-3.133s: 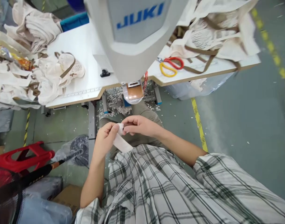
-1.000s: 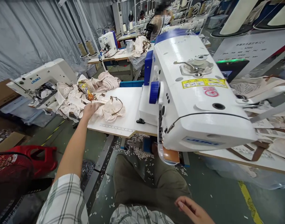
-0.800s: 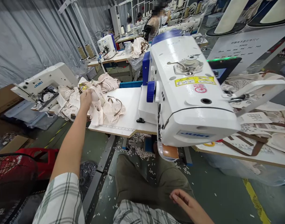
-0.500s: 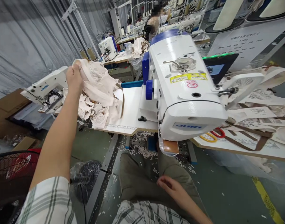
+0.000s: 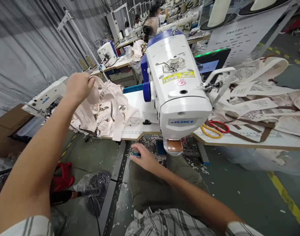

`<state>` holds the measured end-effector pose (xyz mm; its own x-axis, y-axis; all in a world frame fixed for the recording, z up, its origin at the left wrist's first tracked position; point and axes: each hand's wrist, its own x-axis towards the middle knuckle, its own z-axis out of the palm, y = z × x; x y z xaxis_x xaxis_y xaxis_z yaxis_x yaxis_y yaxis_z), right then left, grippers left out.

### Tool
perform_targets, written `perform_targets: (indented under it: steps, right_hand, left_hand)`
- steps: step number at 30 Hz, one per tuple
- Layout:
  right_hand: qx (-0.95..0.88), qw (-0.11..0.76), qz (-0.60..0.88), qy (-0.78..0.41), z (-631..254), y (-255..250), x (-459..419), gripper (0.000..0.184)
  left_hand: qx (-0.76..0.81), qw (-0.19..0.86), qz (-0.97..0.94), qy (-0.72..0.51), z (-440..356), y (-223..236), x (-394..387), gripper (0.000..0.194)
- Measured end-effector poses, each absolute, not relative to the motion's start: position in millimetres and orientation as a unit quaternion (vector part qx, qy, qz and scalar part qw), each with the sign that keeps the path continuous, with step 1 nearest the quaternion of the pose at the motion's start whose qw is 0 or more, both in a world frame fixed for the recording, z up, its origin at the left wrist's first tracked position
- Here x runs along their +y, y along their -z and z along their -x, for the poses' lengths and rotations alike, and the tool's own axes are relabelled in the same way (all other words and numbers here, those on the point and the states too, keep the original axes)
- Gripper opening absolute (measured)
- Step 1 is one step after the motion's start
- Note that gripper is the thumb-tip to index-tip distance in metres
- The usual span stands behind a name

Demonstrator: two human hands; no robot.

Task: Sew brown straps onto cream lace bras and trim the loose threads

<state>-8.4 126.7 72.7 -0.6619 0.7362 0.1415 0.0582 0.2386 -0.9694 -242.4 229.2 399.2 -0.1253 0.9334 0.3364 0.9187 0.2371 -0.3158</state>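
Note:
My left hand (image 5: 78,86) is raised at the left over the machine table, its fingers closed on the edge of a pale beige bra (image 5: 94,93). The bra drapes down over a heap of similar lace bras (image 5: 107,119) with brown straps, so where one piece ends and another begins is hard to see. Over my lap, just below the table's front edge, my right hand (image 5: 146,159) reaches leftward with thumb and fingers apart and nothing in it. Straight ahead stands a white JUKI sewing machine (image 5: 184,111), to the right of the heap.
More bras (image 5: 260,95) lie piled on the table right of the machine. Scissors with red and yellow handles (image 5: 215,128) rest at its front edge. Another JUKI machine (image 5: 45,100) stands at the left. A fan (image 5: 1,180) is low left. A person (image 5: 152,23) sits farther back.
My right hand has moved up and left from my lap towards the table edge, its fingers spreading. My left hand still grips the bra, which now hangs farther left over the heap. The view has shifted.

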Motion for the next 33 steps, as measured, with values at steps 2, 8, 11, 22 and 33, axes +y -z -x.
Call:
perform_targets:
  steps: [2,8,11,22,33]
  right_hand:
    - [-0.701,0.404,0.276,-0.519,37.1,-94.5,152.9,0.037]
    - [-0.603,0.554,0.352,-0.453,79.8,-142.6,226.1,0.031]
    - [-0.686,0.489,0.311,-0.440,89.1,-143.4,245.7,0.039]
    - [-0.833,0.236,0.105,-0.489,89.1,-77.5,204.1,0.054]
    - [-0.797,0.365,0.196,-0.440,81.5,-58.2,197.4,0.048]
  left_hand:
    - [-0.730,0.251,0.634,-0.050,239.1,-398.3,218.1,0.048]
    - [-0.676,0.293,0.658,-0.156,231.0,-361.4,149.1,0.046]
    - [-0.656,0.284,0.684,-0.146,226.1,-319.1,110.8,0.043]
    - [-0.671,0.289,0.682,0.016,265.6,-247.0,65.5,0.039]
    - [-0.718,0.189,0.669,-0.023,265.7,-216.5,49.5,0.043]
